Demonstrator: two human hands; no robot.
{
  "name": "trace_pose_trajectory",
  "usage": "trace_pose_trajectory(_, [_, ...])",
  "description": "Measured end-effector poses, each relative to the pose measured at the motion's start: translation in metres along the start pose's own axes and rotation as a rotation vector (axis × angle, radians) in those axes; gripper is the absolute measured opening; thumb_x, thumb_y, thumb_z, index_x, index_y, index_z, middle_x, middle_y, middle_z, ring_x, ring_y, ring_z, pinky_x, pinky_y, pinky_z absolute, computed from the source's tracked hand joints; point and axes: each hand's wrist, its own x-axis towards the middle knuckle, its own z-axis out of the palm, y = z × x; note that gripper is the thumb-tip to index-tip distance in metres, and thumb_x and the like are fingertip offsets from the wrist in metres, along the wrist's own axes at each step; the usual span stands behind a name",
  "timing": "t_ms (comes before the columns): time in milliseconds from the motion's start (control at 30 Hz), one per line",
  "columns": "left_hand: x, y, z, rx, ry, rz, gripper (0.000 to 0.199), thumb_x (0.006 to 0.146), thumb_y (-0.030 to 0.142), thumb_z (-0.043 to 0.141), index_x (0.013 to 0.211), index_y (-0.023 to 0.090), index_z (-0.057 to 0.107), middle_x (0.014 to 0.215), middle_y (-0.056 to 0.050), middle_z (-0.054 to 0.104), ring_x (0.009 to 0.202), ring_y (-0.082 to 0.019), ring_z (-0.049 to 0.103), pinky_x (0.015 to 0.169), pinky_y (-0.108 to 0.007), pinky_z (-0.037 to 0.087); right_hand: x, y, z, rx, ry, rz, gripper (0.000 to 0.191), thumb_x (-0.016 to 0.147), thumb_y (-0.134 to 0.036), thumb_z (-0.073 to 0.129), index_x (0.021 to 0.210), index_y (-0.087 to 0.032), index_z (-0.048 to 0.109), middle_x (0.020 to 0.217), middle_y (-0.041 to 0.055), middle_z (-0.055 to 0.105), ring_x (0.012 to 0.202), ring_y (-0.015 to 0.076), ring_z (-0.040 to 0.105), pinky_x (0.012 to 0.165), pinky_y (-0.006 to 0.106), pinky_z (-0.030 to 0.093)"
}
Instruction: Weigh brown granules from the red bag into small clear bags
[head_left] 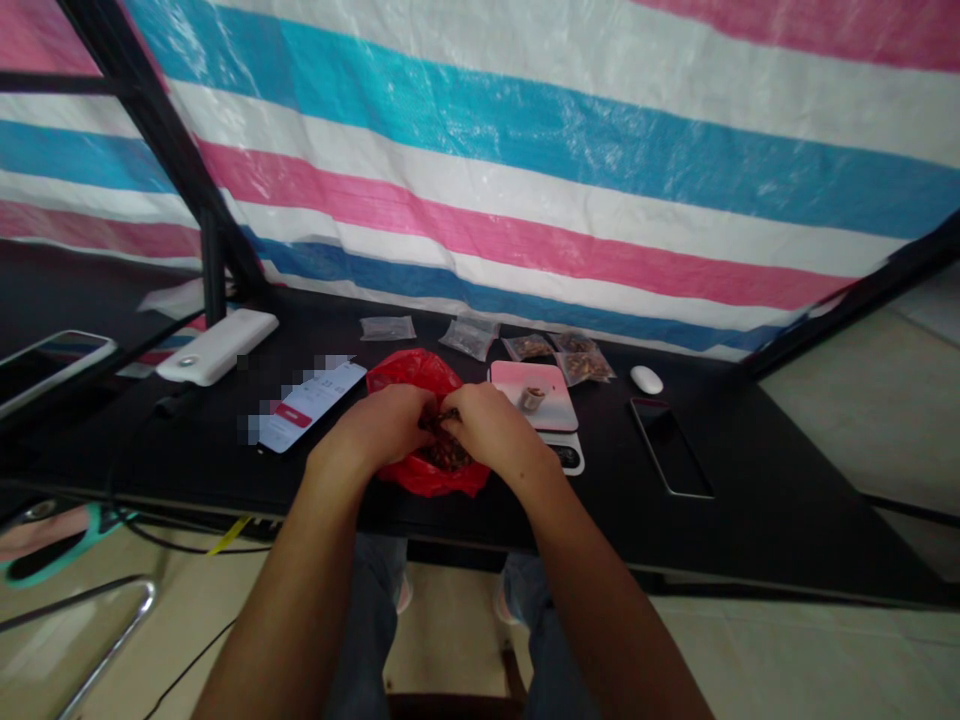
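A red plastic bag [442, 484] lies opened out near the front edge of the black table, with small brown dried pieces [450, 455] inside. Both my hands reach into it from above. My left hand [390, 425] is curled at the bag's left side, its fingertips hidden among the contents. From the right, my right hand [487, 425] has its fingers pressed together around some of the brown pieces. Just right of it stands a kitchen scale [551, 385] with a pinkish platform, and a small round cup-like object [532, 399] rests on top.
Behind the scale lie small clear bags of brown pieces [585, 366]. Flat clear bags [469, 338] lie farther left. A lit phone [319, 400] and a white power bank [217, 347] are at left; a white mouse [646, 379] and a dark phone [670, 447] at right. A striped sheet [525, 220] hangs behind.
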Motion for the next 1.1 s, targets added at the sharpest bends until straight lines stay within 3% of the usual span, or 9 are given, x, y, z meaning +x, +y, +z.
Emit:
trace_pose_trajectory(133, [0.002, 0.002, 0.0, 0.072, -0.008, -0.012, 0.015, 0.089, 0.018, 0.064, 0.092, 0.022, 0.079, 0.098, -0.007, 0.084, 0.092, -0.023, 0.077, 0.071, -0.028, 0.048, -0.001, 0.0, -0.001, 0.007, 0.007, 0.007, 0.024, 0.097, -0.016, 0.064, 0.108, -0.019, 0.084, 0.108, 0.0145, 0.083, 0.103, 0.0257, 0.076, 0.086, 0.029, 0.05])
trace_pose_trajectory(333, [0.003, 0.003, -0.002, 0.082, -0.013, -0.034, 0.019, 0.091, 0.019, 0.063, 0.1, 0.021, 0.079, 0.104, -0.008, 0.083, 0.097, -0.022, 0.076, 0.077, -0.029, 0.049, -0.003, 0.003, -0.001, 0.007, -0.013, 0.023, 0.024, 0.096, -0.013, 0.063, 0.107, -0.018, 0.084, 0.106, 0.0137, 0.083, 0.102, 0.0258, 0.077, 0.085, 0.029, 0.05])
trace_pose_trajectory(500, [0.006, 0.003, 0.001, 0.089, 0.025, -0.035, 0.017, 0.094, 0.023, 0.063, 0.102, 0.02, 0.078, 0.108, -0.011, 0.083, 0.101, -0.025, 0.076, 0.081, -0.03, 0.051, -0.006, 0.002, -0.005, 0.011, 0.036, 0.016, 0.026, 0.097, -0.014, 0.062, 0.112, -0.019, 0.083, 0.111, 0.0127, 0.083, 0.107, 0.0251, 0.075, 0.093, 0.03, 0.05])
trace_pose_trajectory(700, [0.007, 0.005, 0.003, 0.037, 0.036, 0.0, 0.028, 0.086, 0.015, 0.069, 0.112, 0.018, 0.076, 0.118, -0.012, 0.081, 0.108, -0.025, 0.076, 0.084, -0.028, 0.053, -0.006, 0.002, -0.004, -0.015, 0.0, 0.025, 0.023, 0.095, -0.015, 0.065, 0.107, -0.018, 0.084, 0.107, 0.014, 0.083, 0.103, 0.0266, 0.076, 0.085, 0.03, 0.05])
trace_pose_trajectory(867, [0.008, 0.005, 0.007, 0.011, 0.042, 0.061, 0.035, 0.084, 0.017, 0.073, 0.119, 0.019, 0.075, 0.121, -0.011, 0.08, 0.112, -0.027, 0.075, 0.094, -0.03, 0.055, -0.011, 0.009, -0.013, 0.036, 0.059, 0.042, 0.022, 0.093, -0.012, 0.066, 0.104, -0.019, 0.084, 0.103, 0.0116, 0.083, 0.096, 0.0234, 0.075, 0.085, 0.03, 0.05])
trace_pose_trajectory(967, [0.01, 0.006, 0.01, -0.025, 0.042, 0.134, 0.037, 0.083, 0.02, 0.075, 0.12, 0.02, 0.076, 0.123, -0.01, 0.079, 0.114, -0.027, 0.073, 0.099, -0.032, 0.054, -0.018, 0.019, -0.026, 0.123, 0.16, 0.011, 0.02, 0.092, -0.011, 0.069, 0.1, -0.019, 0.085, 0.101, 0.0094, 0.083, 0.093, 0.0213, 0.074, 0.083, 0.028, 0.05])
trace_pose_trajectory(1100, [0.009, 0.014, 0.015, -0.05, -0.03, 0.137, 0.035, 0.078, 0.018, 0.075, 0.113, 0.021, 0.079, 0.12, -0.009, 0.079, 0.107, -0.026, 0.074, 0.092, -0.033, 0.056, -0.029, 0.038, -0.047, 0.227, 0.316, 0.019, 0.016, 0.093, -0.015, 0.072, 0.1, -0.018, 0.086, 0.098, 0.0084, 0.084, 0.087, 0.0207, 0.075, 0.08, 0.029, 0.051])
